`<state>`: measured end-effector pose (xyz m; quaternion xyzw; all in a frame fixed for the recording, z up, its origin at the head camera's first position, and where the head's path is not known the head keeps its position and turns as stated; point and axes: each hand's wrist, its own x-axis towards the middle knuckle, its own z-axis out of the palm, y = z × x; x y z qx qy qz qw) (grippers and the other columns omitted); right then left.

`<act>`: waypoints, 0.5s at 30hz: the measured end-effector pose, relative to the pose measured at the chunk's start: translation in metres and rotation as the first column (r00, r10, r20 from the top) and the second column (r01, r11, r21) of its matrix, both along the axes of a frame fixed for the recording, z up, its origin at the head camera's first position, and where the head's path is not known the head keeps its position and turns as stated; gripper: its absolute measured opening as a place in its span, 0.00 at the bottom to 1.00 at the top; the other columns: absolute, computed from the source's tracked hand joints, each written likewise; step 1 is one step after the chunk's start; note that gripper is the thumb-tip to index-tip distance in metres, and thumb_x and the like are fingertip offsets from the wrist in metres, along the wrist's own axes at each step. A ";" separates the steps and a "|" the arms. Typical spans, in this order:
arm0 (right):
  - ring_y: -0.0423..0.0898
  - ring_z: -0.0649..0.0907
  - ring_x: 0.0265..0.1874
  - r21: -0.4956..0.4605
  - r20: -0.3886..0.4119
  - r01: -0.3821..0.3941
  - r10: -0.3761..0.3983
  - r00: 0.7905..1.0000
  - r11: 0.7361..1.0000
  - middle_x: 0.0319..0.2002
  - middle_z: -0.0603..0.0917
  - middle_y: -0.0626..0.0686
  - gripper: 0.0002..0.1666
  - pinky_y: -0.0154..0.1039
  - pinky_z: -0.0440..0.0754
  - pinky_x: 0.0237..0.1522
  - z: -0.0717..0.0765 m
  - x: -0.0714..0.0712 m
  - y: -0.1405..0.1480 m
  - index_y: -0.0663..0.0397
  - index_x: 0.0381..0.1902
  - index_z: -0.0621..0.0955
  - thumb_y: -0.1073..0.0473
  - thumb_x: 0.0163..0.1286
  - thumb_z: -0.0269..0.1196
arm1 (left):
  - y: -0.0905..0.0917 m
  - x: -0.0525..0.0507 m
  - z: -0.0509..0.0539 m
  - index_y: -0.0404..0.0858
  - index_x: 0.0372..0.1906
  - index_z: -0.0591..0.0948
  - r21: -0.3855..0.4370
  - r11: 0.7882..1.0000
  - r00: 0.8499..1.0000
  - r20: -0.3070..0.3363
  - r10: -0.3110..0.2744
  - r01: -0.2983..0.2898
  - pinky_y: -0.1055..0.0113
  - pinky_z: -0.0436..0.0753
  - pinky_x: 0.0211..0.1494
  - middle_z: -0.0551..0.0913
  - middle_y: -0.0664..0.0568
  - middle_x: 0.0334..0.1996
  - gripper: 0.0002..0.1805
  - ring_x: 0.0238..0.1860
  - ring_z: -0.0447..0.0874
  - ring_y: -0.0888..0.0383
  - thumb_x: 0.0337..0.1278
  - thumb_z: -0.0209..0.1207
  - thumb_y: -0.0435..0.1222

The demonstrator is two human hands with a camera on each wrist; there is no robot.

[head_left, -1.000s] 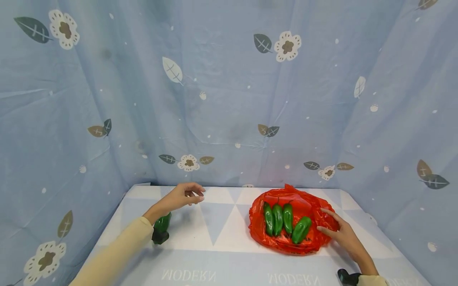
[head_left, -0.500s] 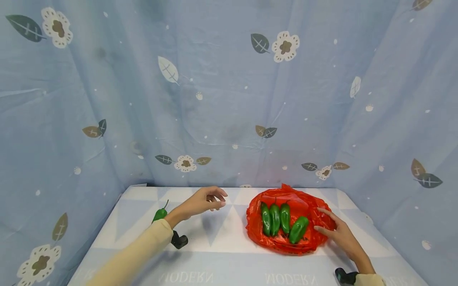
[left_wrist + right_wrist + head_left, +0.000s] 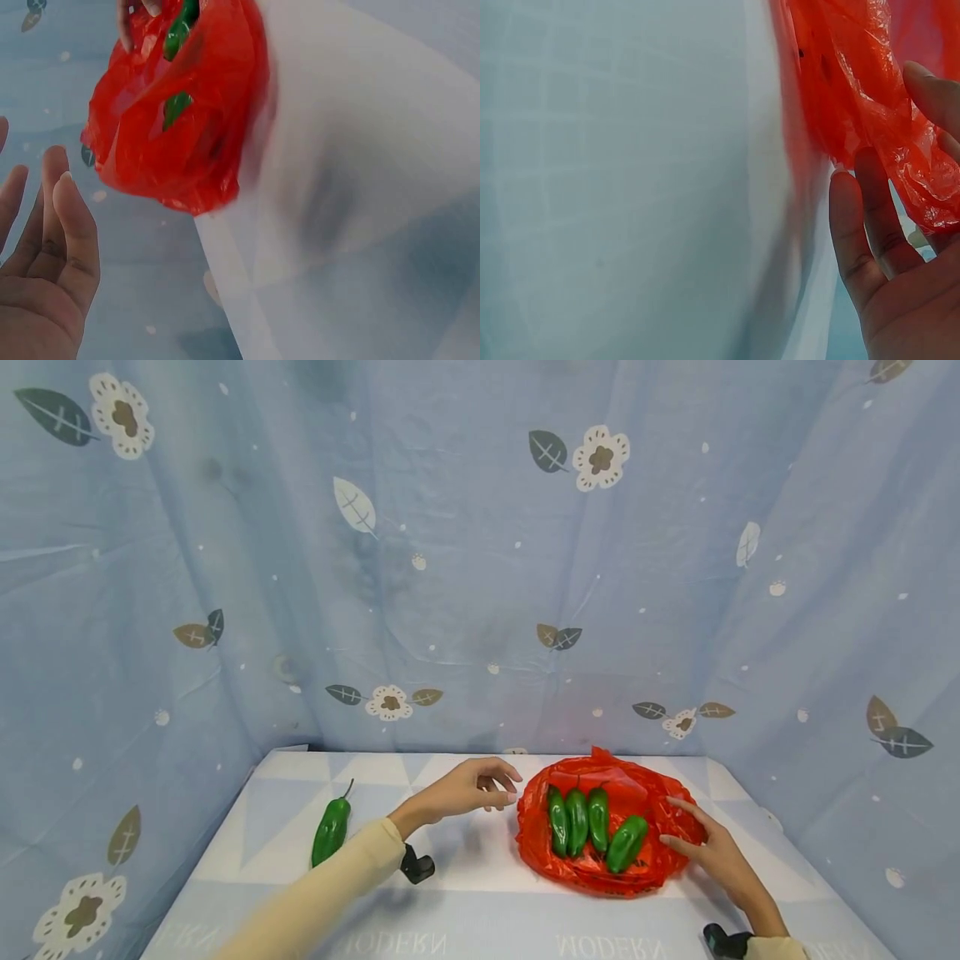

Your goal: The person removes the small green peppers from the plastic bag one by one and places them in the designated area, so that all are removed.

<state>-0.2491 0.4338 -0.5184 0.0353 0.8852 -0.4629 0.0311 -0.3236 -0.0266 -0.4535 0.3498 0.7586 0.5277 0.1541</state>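
A crumpled red plastic bag (image 3: 540, 860) lies opened out on the table's right half. Several green peppers (image 3: 576, 822) are in it, most of them side by side and one slanted. My left hand (image 3: 480, 785) hovers just left of the bag, fingers loosely bent and nothing in them; the left wrist view shows the hand (image 3: 45, 262) apart from the bag (image 3: 172, 150). My right hand (image 3: 712, 852) holds the bag's right edge. In the right wrist view, the bag's film (image 3: 900, 142) passes between the fingers of the right hand (image 3: 915, 300).
One more green pepper (image 3: 331, 831) lies on the left of the table, stem pointing away. The table (image 3: 450, 918) has a triangle-patterned cloth. A blue flowered curtain (image 3: 465, 568) closes off the back and sides.
My left hand has moved right, from near the lone pepper to beside the bag, uncovering that pepper. My right hand and the bag have stayed in place.
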 end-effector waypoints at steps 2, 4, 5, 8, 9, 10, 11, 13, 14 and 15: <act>0.73 0.52 0.76 -0.008 -0.010 -0.002 0.002 1.000 1.000 0.79 0.52 0.70 0.50 0.74 0.56 0.69 0.000 0.001 0.000 0.47 0.80 0.62 0.46 0.67 0.73 | 0.010 0.001 -0.001 0.42 0.56 0.83 0.008 1.000 1.000 -0.001 -0.016 0.016 0.47 0.86 0.44 0.87 0.50 0.45 0.17 0.38 0.87 0.48 0.66 0.68 0.41; 0.73 0.53 0.76 -0.012 -0.018 -0.004 0.004 1.000 1.000 0.79 0.52 0.70 0.50 0.74 0.56 0.69 0.001 0.001 0.000 0.47 0.80 0.62 0.47 0.67 0.72 | 0.019 0.002 -0.001 0.41 0.56 0.83 0.018 0.999 1.000 0.008 -0.027 0.027 0.50 0.86 0.43 0.87 0.51 0.46 0.18 0.40 0.86 0.42 0.66 0.69 0.41; 0.73 0.53 0.75 -0.014 -0.019 -0.005 0.004 1.000 1.000 0.79 0.52 0.70 0.50 0.74 0.56 0.69 0.002 0.001 0.001 0.47 0.80 0.62 0.47 0.67 0.72 | 0.023 0.002 -0.001 0.40 0.56 0.83 0.027 0.999 0.999 0.012 -0.032 0.032 0.52 0.86 0.42 0.86 0.50 0.45 0.18 0.40 0.85 0.39 0.66 0.69 0.42; 0.73 0.54 0.75 -0.010 -0.019 -0.005 0.004 1.000 1.000 0.79 0.52 0.70 0.50 0.73 0.58 0.68 0.003 0.001 0.002 0.46 0.80 0.62 0.46 0.67 0.72 | 0.037 0.004 -0.001 0.44 0.55 0.84 0.039 0.998 0.998 0.023 -0.052 0.051 0.53 0.86 0.43 0.86 0.53 0.46 0.16 0.42 0.85 0.37 0.66 0.69 0.42; 0.73 0.54 0.75 -0.011 -0.017 -0.004 0.004 1.000 1.000 0.79 0.52 0.70 0.50 0.73 0.59 0.68 0.003 0.001 0.002 0.46 0.80 0.61 0.45 0.68 0.72 | 0.042 0.004 -0.001 0.46 0.55 0.84 0.041 0.997 0.998 0.025 -0.061 0.060 0.51 0.86 0.44 0.86 0.53 0.46 0.15 0.42 0.85 0.38 0.66 0.68 0.42; 0.73 0.54 0.75 -0.013 -0.016 -0.003 0.003 1.000 1.000 0.79 0.52 0.70 0.50 0.73 0.60 0.68 0.003 0.000 0.002 0.46 0.80 0.61 0.45 0.67 0.72 | 0.046 0.004 -0.001 0.47 0.54 0.84 0.044 0.997 0.997 0.023 -0.070 0.069 0.50 0.86 0.44 0.86 0.54 0.46 0.15 0.42 0.85 0.39 0.66 0.68 0.42; 0.72 0.54 0.75 -0.014 -0.016 -0.002 0.002 1.000 1.000 0.79 0.52 0.70 0.50 0.72 0.61 0.67 0.003 0.000 0.003 0.46 0.80 0.62 0.45 0.67 0.72 | 0.051 0.004 -0.001 0.49 0.54 0.83 0.043 0.996 0.997 0.020 -0.078 0.077 0.48 0.86 0.45 0.86 0.55 0.46 0.14 0.42 0.86 0.41 0.66 0.68 0.43; 0.72 0.55 0.75 -0.017 -0.013 0.000 0.000 1.000 1.000 0.79 0.52 0.70 0.50 0.71 0.62 0.67 0.003 -0.001 0.003 0.46 0.80 0.62 0.44 0.67 0.72 | 0.057 0.004 -0.002 0.50 0.55 0.83 0.040 0.995 0.995 0.024 -0.092 0.091 0.47 0.85 0.45 0.86 0.56 0.47 0.14 0.41 0.86 0.43 0.66 0.68 0.43; 0.72 0.55 0.75 -0.022 -0.012 0.000 0.000 1.000 1.000 0.79 0.52 0.69 0.50 0.71 0.62 0.67 0.003 -0.001 0.003 0.46 0.80 0.62 0.44 0.67 0.72 | 0.060 0.004 -0.003 0.50 0.55 0.83 0.041 0.995 0.995 0.028 -0.095 0.094 0.47 0.86 0.45 0.86 0.56 0.47 0.15 0.42 0.87 0.44 0.66 0.68 0.43; 0.72 0.55 0.75 -0.024 -0.011 0.002 -0.002 1.000 1.000 0.79 0.52 0.69 0.50 0.71 0.62 0.67 0.003 -0.001 0.003 0.46 0.80 0.62 0.44 0.67 0.72 | 0.062 0.003 -0.003 0.50 0.55 0.83 0.043 0.994 0.995 0.030 -0.097 0.096 0.47 0.86 0.45 0.86 0.56 0.48 0.15 0.42 0.87 0.44 0.67 0.68 0.43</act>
